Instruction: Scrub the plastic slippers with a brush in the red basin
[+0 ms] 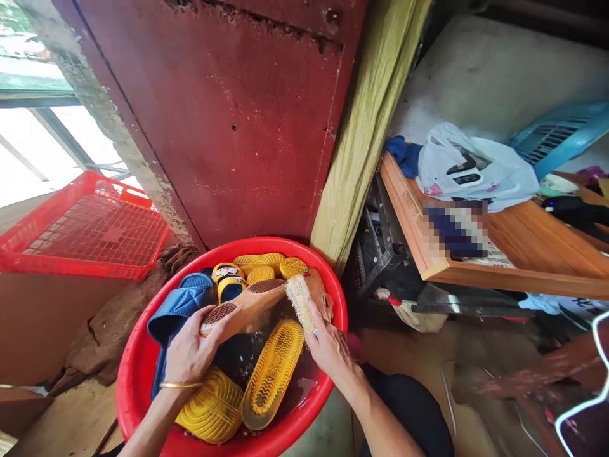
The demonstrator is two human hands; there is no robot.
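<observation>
"Where is this scene?"

"Beside a scuffed dark-red panel (233,127) at upper centre, a yellow-green wood-grain post (366,139) to its right. Brown floor (404,349) shows at lower right. A shallow, raised-edge wooden tray (547,231) at right bears one crumpled white plastic bag (476,165); one light-blue plastic chair (556,139) stands behind. One red plastic mesh crate (83,231) sits at left."

"And the hands?"

"Both occupied. The left hand (193,346), a gold bangle (181,385) at its wrist, grips one tan shoe (245,311), sole up, over a round red plastic basin (124,381) at lower centre. The right hand (328,343) holds one pale-bristled brush (299,301) at the shoe's right end; firm contact cannot be told."

"The count inside?"

"Water, two large yellow rubber slippers (273,374) in front, two small yellow cartoon straps (231,285) at the rear, and at least one blue quilted slide (178,304) at left. Overlaps hide the full total."
</observation>
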